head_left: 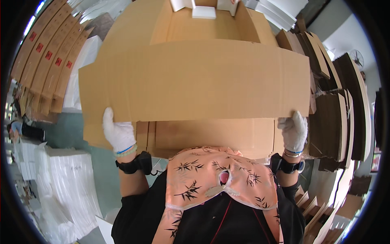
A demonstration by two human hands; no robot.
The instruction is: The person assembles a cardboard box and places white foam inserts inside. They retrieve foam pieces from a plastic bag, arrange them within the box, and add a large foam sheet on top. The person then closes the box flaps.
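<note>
A wide brown cardboard flap (195,81) stretches in front of me, its near edge running from hand to hand. My left hand (118,133), in a white glove, grips the near left corner with the thumb on top and the fingers hidden beneath. At the near right corner my right hand (293,131), also gloved in white, is closed on the same flap. Beyond the flap, the open cardboard box (248,24) shows white foam pieces (204,12) at its far end. Below the flap's near edge another brown cardboard panel (215,136) shows, close to my body.
Tall flat cartons (50,57) lean in a row at the far left. White plastic-wrapped stacks (73,191) stand at the near left. Folded cardboard sheets (331,126) are piled to the right, with white foam boards (280,12) at the far right. A person (30,131) is at the left rim.
</note>
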